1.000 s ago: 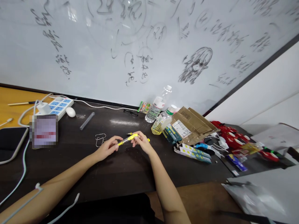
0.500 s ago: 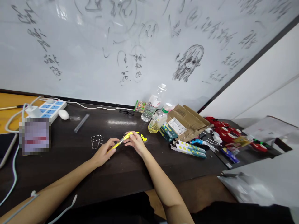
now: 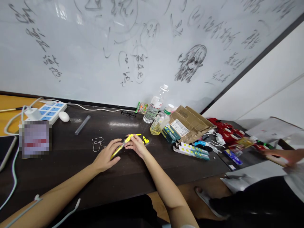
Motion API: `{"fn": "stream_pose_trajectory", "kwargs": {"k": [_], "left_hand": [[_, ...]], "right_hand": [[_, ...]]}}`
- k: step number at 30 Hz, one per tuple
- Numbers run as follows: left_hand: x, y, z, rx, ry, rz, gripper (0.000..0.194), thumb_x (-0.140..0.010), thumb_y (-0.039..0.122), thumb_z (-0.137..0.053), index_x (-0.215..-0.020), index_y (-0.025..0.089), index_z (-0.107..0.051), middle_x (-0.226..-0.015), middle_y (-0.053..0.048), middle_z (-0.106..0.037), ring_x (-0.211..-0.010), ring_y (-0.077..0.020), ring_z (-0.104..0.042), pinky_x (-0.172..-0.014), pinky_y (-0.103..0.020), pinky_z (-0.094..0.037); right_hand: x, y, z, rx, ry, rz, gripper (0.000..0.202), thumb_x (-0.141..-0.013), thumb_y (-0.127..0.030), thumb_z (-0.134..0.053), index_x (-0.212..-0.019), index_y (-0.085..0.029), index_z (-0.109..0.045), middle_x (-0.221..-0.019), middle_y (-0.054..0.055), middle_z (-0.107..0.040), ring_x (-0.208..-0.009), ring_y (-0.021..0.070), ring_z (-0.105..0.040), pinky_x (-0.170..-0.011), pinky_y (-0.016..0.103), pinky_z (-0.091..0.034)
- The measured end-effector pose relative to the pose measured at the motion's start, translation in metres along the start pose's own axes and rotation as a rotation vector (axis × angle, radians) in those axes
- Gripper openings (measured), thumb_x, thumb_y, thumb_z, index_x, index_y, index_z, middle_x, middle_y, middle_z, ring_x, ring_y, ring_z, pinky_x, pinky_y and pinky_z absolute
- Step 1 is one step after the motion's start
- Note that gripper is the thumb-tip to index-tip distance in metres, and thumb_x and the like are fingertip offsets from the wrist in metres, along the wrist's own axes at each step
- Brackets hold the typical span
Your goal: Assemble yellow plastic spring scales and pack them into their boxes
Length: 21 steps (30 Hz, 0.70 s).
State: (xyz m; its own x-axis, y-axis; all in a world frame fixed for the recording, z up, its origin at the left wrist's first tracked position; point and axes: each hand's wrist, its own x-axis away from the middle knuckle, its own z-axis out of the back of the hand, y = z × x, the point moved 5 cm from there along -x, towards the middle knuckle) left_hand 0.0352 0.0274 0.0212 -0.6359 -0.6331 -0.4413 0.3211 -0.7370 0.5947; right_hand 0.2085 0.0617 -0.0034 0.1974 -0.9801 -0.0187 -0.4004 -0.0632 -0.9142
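A slim yellow pen-shaped tool (image 3: pixel 116 152), with a clear or metallic middle, lies slantwise between my hands above the dark desk. Its exact kind cannot be made out. My right hand (image 3: pixel 136 146) pinches its upper, bright yellow end. At the lower end, my left hand (image 3: pixel 106 157) has its fingers stretched and its thumb spread apart, with the tool passing between them. Just right of my right hand, a small yellow piece (image 3: pixel 145 139) rests on the desk. A bent wire piece (image 3: pixel 97 144) lies left of my left hand.
Behind are a water bottle (image 3: pixel 153 107), a yellow drink bottle (image 3: pixel 159 124) and folded cardboard (image 3: pixel 190 122). Small printed boxes (image 3: pixel 192 151) lie at right. A clear tube (image 3: pixel 82 125) and a power strip (image 3: pixel 53 110) are at left. A person (image 3: pixel 261 196) stands at far right.
My left hand's fingers have loosened from around the tool and its thumb has spread away. My right hand still pinches the upper end. A person has come into view at right.
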Motion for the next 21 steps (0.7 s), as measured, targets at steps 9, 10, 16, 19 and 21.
{"fn": "stream_pose_trajectory", "kwargs": {"k": [9, 10, 16, 19, 21], "left_hand": [[0.0011, 0.0100, -0.0052, -0.130, -0.068, -0.222, 0.046, -0.084, 0.042, -0.051, -0.126, 0.021, -0.049, -0.141, -0.012, -0.039, -0.131, -0.0292, -0.033, -0.107, -0.046, -0.031], [0.0012, 0.0103, -0.0048, -0.128, -0.060, -0.227, 0.044, -0.084, 0.042, -0.051, -0.123, 0.021, -0.051, -0.140, -0.012, -0.040, -0.132, -0.0293, -0.032, -0.107, -0.046, -0.032], [0.0013, 0.0103, -0.0033, -0.073, -0.036, -0.212, 0.031, -0.085, 0.036, -0.049, -0.110, 0.021, -0.059, -0.134, -0.011, -0.049, -0.127, -0.0272, -0.040, -0.104, -0.043, -0.036], [0.0015, 0.0090, -0.0036, -0.065, -0.031, -0.207, 0.027, -0.085, 0.032, -0.048, -0.108, 0.021, -0.059, -0.132, -0.010, -0.051, -0.127, -0.0261, -0.041, -0.104, -0.042, -0.037], [0.0019, 0.0078, -0.0036, -0.055, -0.025, -0.202, 0.025, -0.085, 0.032, -0.049, -0.105, 0.021, -0.061, -0.131, -0.010, -0.053, -0.127, -0.0259, -0.042, -0.103, -0.042, -0.038]], "right_hand": [[0.0022, 0.0013, -0.0032, 0.001, -0.043, -0.031, 0.033, -0.081, -0.040, -0.064, -0.103, -0.018, -0.054, -0.089, 0.006, -0.069, -0.068, 0.0146, -0.069, -0.060, 0.026, -0.057], [0.0020, 0.0019, -0.0030, 0.001, -0.045, -0.034, 0.033, -0.081, -0.040, -0.064, -0.102, -0.018, -0.054, -0.088, 0.005, -0.069, -0.068, 0.0146, -0.069, -0.059, 0.026, -0.057], [-0.0004, 0.0067, 0.0004, -0.003, -0.025, -0.073, 0.036, -0.078, -0.043, -0.067, -0.100, -0.018, -0.052, -0.080, 0.003, -0.069, -0.065, 0.0153, -0.069, -0.057, 0.026, -0.057], [-0.0010, 0.0083, 0.0024, -0.001, -0.006, -0.088, 0.036, -0.077, -0.042, -0.067, -0.099, -0.018, -0.052, -0.077, 0.003, -0.069, -0.064, 0.0154, -0.069, -0.056, 0.026, -0.057], [-0.0009, 0.0086, 0.0026, 0.001, -0.002, -0.089, 0.033, -0.078, -0.041, -0.066, -0.098, -0.018, -0.052, -0.076, 0.002, -0.068, -0.064, 0.0152, -0.069, -0.056, 0.026, -0.057]]}}
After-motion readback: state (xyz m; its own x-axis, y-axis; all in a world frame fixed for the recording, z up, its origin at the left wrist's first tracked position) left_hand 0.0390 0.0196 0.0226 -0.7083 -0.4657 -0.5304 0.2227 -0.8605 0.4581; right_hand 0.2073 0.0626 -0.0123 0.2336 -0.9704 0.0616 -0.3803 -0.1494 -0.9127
